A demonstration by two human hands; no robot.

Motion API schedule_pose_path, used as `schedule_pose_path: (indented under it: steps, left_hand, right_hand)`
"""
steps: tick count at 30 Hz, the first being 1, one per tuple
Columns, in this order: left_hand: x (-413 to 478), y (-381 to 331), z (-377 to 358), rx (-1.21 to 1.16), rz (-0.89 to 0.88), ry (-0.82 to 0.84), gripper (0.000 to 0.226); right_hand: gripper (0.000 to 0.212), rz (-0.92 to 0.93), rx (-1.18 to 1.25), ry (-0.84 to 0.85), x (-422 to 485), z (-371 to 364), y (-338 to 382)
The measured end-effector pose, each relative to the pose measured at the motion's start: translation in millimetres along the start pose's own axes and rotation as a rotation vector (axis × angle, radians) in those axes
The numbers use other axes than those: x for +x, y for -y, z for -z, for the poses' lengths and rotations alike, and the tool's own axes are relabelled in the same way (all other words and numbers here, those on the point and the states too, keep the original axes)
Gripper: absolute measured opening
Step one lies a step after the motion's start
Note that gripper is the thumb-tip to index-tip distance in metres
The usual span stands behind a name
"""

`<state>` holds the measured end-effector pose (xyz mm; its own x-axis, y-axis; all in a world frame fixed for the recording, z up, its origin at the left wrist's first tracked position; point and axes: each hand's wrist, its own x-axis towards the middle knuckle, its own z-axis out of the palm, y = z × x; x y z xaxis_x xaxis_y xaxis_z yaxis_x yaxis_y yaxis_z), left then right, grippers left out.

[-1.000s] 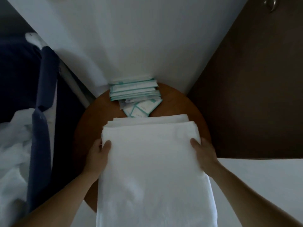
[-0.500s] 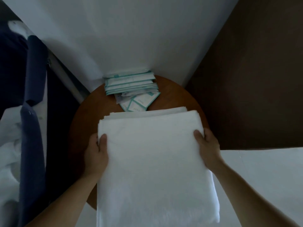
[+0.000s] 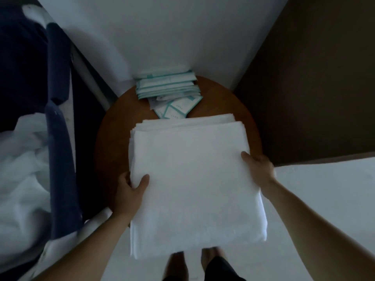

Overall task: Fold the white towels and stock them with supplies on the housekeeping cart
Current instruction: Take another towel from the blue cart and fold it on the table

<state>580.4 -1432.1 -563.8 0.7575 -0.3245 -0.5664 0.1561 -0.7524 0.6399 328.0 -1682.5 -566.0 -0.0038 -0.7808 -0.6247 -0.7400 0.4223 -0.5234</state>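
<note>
Head view: the folded towels (image 3: 192, 179) lie stacked over the round table (image 3: 113, 138), near the packets (image 3: 170, 94), with the left hand (image 3: 129, 191) grasping their left edge and the right hand (image 3: 258, 169) grasping their right edge.

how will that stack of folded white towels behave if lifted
Probably floppy: the stack of folded white towels overhangs the round table, so its near end may sag. Its far layers sit staggered and could slide; left hand and right hand pinch both sides.
</note>
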Motion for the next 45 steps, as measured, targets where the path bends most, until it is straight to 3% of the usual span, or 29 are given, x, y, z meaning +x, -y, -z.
schedule_pose_path:
  steps: [4, 11, 16, 19, 22, 24, 29, 34, 38, 41, 45]
  left_hand:
    - [-26, 39, 2, 0.077, 0.052, 0.006, 0.052]
    - [-57, 67, 2, 0.266, 0.046, 0.054, 0.036]
    - [-65, 70, 14, 0.224, -0.035, 0.041, 0.043]
    - [-65, 80, 12, 0.277, 0.011, 0.105, 0.04]
    - [-63, 77, 5, 0.293, 0.042, 0.063, 0.054]
    - [-61, 70, 2, 0.235, 0.047, 0.028, 0.061]
    - [-47, 61, 4, 0.362, 0.216, 0.15, 0.078]
    - [-46, 50, 11, 0.531, 0.241, 0.191, 0.083]
    - [-49, 50, 13, 0.534, 0.235, 0.244, 0.08]
    - [-53, 50, 11, 0.57, 0.226, 0.173, 0.082]
    - [-63, 49, 5, 0.591, 0.077, 0.019, 0.074]
  right_hand:
    - [0.034, -0.044, -0.016, 0.042, -26, 8, -39]
    - [0.048, -0.022, -0.128, 0.082, -59, 6, -82]
    - [0.056, 0.098, -0.078, -0.033, -68, 4, -85]
    - [0.052, 0.072, -0.228, -0.012, -65, -1, -95]
    - [0.044, 0.057, -0.276, -0.053, -62, -8, -100]
    - [0.051, 0.079, -0.241, -0.075, -60, -9, -98]
    - [0.055, 0.041, -0.34, -0.015, -57, -4, -90]
    - [0.059, 0.056, -0.445, -0.046, -61, -6, -77]
    - [0.062, 0.116, -0.454, -0.084, -59, -6, -68]
    - [0.061, 0.19, -0.448, -0.138, -62, -8, -68]
    - [0.065, 0.098, -0.401, -0.039, -64, -12, -72]
